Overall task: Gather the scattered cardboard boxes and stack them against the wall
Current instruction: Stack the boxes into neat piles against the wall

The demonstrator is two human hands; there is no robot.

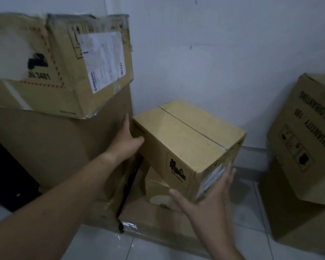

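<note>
A small taped cardboard box (188, 145) marked UN 3481 is tilted, resting on a smaller box (156, 192) that lies on a flat carton (158, 222) near the white wall (214, 62). My left hand (127, 141) presses flat on the small box's left side. My right hand (210, 199) cups its lower right corner, fingers spread along the labelled face. The box is held between both palms.
To the left, a tall carton (64, 147) carries a battered box (60, 62) with a shipping label. At the right, a large printed box (308, 137) sits on another carton (298, 222). A dark object (6, 175) stands at the far left on the tiled floor (101, 246).
</note>
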